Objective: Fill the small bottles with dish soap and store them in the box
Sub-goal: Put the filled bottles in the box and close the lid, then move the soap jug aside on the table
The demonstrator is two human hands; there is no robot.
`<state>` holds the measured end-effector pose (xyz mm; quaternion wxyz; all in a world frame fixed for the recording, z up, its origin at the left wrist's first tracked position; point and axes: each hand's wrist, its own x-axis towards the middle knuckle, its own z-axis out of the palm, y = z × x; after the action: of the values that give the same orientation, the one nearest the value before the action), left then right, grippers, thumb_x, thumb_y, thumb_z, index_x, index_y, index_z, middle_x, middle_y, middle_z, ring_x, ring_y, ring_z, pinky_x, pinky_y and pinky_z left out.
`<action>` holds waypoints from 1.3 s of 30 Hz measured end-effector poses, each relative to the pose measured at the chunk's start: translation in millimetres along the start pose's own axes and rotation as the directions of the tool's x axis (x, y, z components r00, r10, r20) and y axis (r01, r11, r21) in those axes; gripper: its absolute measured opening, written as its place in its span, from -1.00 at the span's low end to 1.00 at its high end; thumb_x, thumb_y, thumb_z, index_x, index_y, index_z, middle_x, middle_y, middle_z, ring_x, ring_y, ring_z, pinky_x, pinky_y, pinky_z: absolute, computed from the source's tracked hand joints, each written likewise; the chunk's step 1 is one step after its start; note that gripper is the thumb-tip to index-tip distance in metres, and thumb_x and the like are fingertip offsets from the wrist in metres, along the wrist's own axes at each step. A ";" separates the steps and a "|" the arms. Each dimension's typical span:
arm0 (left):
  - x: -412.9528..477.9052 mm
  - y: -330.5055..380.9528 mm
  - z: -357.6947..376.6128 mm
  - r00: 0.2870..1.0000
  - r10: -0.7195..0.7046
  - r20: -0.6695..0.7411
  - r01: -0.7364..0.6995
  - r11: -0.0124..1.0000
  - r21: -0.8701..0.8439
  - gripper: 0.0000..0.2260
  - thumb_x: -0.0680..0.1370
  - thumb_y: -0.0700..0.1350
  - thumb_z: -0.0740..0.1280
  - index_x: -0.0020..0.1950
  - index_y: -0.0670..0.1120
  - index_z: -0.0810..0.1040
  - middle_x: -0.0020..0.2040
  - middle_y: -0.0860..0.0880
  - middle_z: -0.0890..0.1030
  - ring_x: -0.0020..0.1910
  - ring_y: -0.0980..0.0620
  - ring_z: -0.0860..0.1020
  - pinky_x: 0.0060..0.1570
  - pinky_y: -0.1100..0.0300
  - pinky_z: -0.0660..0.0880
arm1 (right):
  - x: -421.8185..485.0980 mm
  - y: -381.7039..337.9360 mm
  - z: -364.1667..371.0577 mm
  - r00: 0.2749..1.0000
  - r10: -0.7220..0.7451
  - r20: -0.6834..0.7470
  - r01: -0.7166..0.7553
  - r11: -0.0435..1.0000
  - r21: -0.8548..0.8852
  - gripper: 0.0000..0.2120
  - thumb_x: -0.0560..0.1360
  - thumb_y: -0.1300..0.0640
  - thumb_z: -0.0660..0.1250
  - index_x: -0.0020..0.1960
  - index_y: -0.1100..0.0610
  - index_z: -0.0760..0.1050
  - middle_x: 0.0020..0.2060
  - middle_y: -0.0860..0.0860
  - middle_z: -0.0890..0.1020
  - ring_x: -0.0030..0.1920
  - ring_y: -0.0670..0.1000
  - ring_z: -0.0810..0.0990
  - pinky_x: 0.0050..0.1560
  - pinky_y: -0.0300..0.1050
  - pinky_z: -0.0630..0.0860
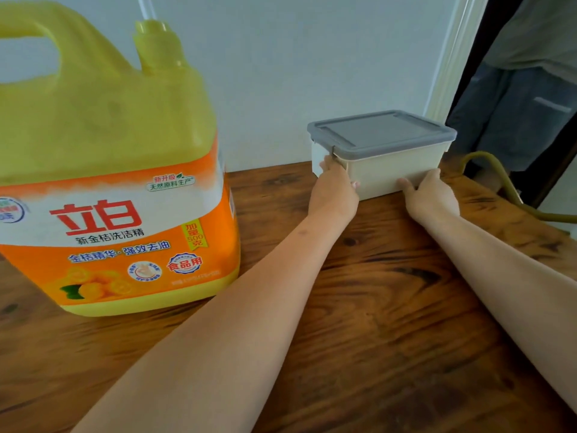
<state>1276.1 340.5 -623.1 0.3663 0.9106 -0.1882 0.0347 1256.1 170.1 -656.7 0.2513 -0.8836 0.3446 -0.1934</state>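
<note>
Nearest the camera, two bare forearms run up from the bottom edge across the wood-grain tabletop [374, 307], reaching twd its far right part. At the near left of the tabletop stands a big yellow dish soap jug [109, 135]. It's upright, w/ an orange-and-white label in red Chinese lettering & a moulded handle at top left. A yellow pump collar [157, 42] on top has a clear tube rising out of frame. The jug is well apart from both hands.

Further out, the left hand [335, 185] holds the box [390, 170] at its near left corner: fingers curl round the left end, thumb on the near face. The right hand [432, 195] holds the near right corner: thumb pressed low on the near face, other fingers going round the right end, mostly hidden. So each grip is closed on the box, one per end.

The box is cream plastic w/ a grey lid [381, 132] on top & a grey latch [333, 150] at the left end, just above the left hand. It sits on the tabletop by the far edge, near the far right corner, close to the pale wall [296, 73]. Contents can't be seen thru the body.

Off the tabletop's right edge an olive hose [513, 190] loops. Beyond it, past a white door frame [449, 57], another person [530, 104] stands in a grey top & blue jeans, seen torso to legs only.
</note>
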 end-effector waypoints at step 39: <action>-260.8 -30.2 -145.2 0.983 0.134 -0.129 -0.149 0.982 -0.119 -0.81 0.59 0.03 0.23 0.18 0.21 0.50 0.15 0.34 0.51 0.14 0.41 0.45 0.01 0.54 0.43 | -131.1 -112.1 -14.3 0.826 -0.487 0.282 0.286 0.795 0.536 -0.58 0.53 -0.32 0.08 0.32 -0.22 0.41 0.17 -0.24 0.47 0.19 -0.13 0.39 0.14 -0.12 0.29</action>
<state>1056.4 542.0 -589.3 0.4312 0.8658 -0.2319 0.1035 1215.9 329.5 -602.6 0.4780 -0.8678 0.0345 -0.1314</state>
